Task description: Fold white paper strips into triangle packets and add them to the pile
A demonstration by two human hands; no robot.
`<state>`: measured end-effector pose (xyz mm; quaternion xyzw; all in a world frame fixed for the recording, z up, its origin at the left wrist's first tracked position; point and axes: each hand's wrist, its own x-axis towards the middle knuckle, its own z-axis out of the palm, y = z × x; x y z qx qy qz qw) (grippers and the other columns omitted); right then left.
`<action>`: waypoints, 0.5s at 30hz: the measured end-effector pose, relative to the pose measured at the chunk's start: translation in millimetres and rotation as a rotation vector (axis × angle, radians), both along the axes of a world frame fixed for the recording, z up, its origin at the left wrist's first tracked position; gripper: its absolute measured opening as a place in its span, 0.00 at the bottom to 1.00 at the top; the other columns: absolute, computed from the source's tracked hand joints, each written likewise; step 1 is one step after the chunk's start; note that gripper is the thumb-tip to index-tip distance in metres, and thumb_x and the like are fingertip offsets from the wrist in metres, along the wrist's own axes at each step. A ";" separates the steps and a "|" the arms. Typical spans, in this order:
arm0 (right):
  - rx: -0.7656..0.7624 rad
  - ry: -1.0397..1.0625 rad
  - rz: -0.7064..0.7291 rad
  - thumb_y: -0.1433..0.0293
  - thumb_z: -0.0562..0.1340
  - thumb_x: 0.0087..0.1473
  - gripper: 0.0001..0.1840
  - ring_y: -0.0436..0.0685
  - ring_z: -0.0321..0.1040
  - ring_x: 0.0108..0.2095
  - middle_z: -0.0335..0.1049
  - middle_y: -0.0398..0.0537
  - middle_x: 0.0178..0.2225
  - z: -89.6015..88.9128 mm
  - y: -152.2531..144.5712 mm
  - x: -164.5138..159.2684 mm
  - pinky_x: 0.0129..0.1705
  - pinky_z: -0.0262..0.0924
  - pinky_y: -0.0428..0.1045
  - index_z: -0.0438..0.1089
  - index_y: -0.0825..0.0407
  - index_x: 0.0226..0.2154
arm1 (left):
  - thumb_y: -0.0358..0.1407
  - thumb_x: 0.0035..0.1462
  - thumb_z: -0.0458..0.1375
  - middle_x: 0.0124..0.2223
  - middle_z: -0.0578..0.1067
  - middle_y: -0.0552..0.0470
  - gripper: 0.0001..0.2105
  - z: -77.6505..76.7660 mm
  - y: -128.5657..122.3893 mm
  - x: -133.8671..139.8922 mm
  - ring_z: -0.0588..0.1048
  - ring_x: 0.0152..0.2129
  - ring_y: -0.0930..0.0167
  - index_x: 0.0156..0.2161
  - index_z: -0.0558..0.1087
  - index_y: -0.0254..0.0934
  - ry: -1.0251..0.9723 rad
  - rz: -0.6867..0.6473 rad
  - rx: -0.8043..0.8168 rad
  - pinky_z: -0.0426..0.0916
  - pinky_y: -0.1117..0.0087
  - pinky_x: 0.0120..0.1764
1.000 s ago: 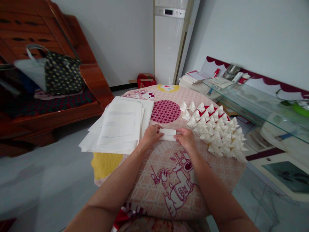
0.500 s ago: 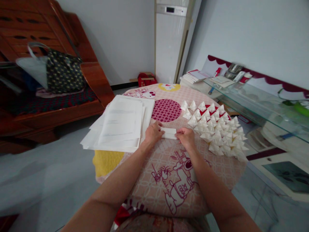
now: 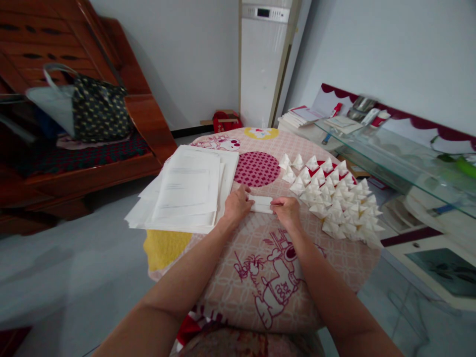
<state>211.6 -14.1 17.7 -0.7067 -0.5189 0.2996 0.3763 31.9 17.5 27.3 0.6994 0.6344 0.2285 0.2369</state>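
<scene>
Between my two hands is a small folded strip of white paper (image 3: 261, 204), lying low over the cloth-covered table. My left hand (image 3: 237, 205) pinches its left end, with the thumb along the near side. At the right end my right hand (image 3: 287, 210) grips the paper between thumb and fingers. Left of my left hand lies a stack of white paper sheets (image 3: 189, 188), the top one with faint print. To the right of my right hand stand many pointed folded paper pieces (image 3: 334, 193), set close together in rows.
A patterned pink cloth (image 3: 238, 297) covers the round table. Close on the right is a glass-topped cabinet (image 3: 401, 163) with papers and cups. A wooden bench (image 3: 148, 129) bearing a dotted bag (image 3: 98, 111) stands at left. Behind is a tall white air conditioner (image 3: 264, 69).
Both hands stay on the paper strip in almost the same place. The whole view has shifted only slightly.
</scene>
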 end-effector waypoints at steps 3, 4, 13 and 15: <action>0.025 -0.045 -0.009 0.74 0.65 0.43 0.08 0.56 0.75 0.26 0.77 0.44 0.21 1.1 0.9 -1.6 0.32 0.66 0.48 0.81 0.51 0.26 | 0.30 0.56 0.64 0.35 0.79 0.51 0.16 -1.3 0.3 -0.2 0.79 0.37 0.63 0.50 0.73 0.39 -0.002 0.005 0.001 0.68 0.66 0.40; 0.032 -0.056 -0.009 0.74 0.65 0.43 0.08 0.57 0.75 0.26 0.78 0.45 0.21 1.3 1.1 -2.1 0.33 0.67 0.48 0.81 0.50 0.26 | 0.30 0.56 0.64 0.35 0.79 0.51 0.15 -1.5 0.5 -0.3 0.79 0.37 0.63 0.50 0.73 0.39 -0.003 0.007 0.001 0.68 0.66 0.40; 0.026 -0.115 -0.001 0.74 0.64 0.45 0.09 0.57 0.76 0.28 0.79 0.47 0.23 1.6 3.8 -3.5 0.34 0.66 0.47 0.82 0.52 0.28 | 0.30 0.57 0.64 0.38 0.81 0.50 0.16 5.1 1.0 1.7 0.79 0.40 0.64 0.51 0.72 0.38 0.032 0.030 -0.049 0.68 0.67 0.41; 0.031 -0.135 -0.004 0.75 0.64 0.45 0.10 0.56 0.77 0.29 0.79 0.47 0.23 0.8 4.8 -4.0 0.34 0.65 0.46 0.83 0.52 0.28 | 0.31 0.58 0.64 0.39 0.81 0.50 0.16 6.2 0.7 2.1 0.79 0.41 0.65 0.51 0.72 0.38 0.049 0.036 -0.063 0.68 0.68 0.42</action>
